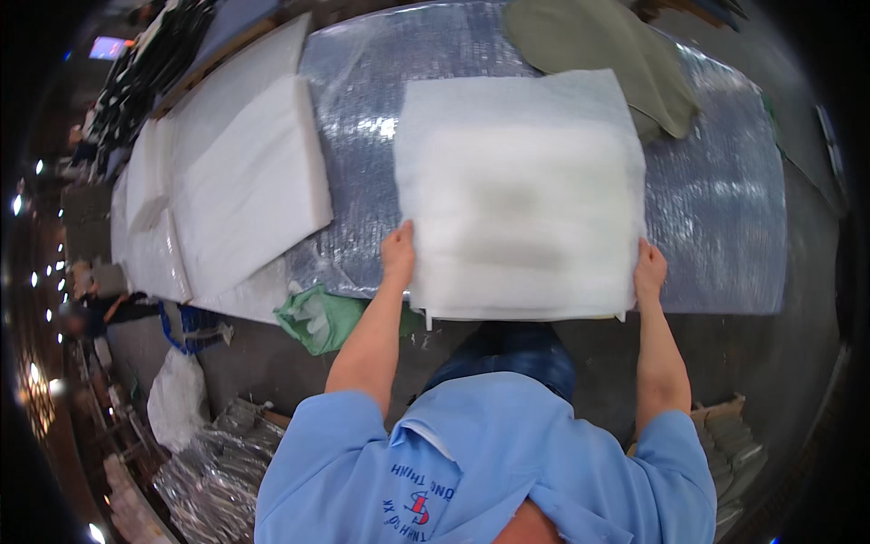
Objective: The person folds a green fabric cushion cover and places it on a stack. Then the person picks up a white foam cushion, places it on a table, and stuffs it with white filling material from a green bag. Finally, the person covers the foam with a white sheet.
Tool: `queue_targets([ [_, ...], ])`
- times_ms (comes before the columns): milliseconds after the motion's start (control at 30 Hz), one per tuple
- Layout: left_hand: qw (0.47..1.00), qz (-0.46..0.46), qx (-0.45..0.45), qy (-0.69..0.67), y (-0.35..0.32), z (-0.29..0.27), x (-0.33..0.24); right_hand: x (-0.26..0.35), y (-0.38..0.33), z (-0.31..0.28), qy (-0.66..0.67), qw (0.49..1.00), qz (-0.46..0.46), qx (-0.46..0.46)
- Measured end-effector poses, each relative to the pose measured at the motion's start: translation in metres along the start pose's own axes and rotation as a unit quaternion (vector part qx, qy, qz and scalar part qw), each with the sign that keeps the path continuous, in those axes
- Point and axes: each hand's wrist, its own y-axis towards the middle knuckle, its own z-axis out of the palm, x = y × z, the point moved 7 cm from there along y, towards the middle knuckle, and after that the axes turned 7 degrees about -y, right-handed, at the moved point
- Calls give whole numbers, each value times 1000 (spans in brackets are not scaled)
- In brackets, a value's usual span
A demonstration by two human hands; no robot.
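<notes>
A white sheet of soft padding [526, 208] lies in front of me, draped over a squarish pale piece that shows through it. My left hand [397, 257] is closed on its left edge, near the front corner. On the opposite side my right hand [650, 272] grips the right edge, at about the same height. Two small white pegs stick out below the front edge of the padding; what they belong to is hidden. Beneath everything is a table [725, 218] covered in shiny clear plastic film.
A stack of white padding sheets [254, 172] lies at the table's left. Olive-green cloth [616, 54] is at the far right. A green bag [317, 317] hangs by the front edge. Plastic-wrapped bundles [217, 471] stand on the floor at lower left, more packed goods [729, 444] at lower right.
</notes>
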Motion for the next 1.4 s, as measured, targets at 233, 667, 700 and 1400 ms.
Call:
queue_targets([
  [233, 976, -85, -14, -200, -73, -15, 31, -28, -45, -13, 94, 984, 122, 87],
  [667, 997, -24, -3, -69, -59, -6, 25, -34, -42, -10, 26, 999, 36, 2],
  [700, 984, -103, 4, -144, -63, -10, 38, -44, -47, -13, 85, 994, 72, 13],
  [1400, 988, -98, 120, 4, -73, -34, 37, -39, -54, -24, -37, 996, 76, 18],
])
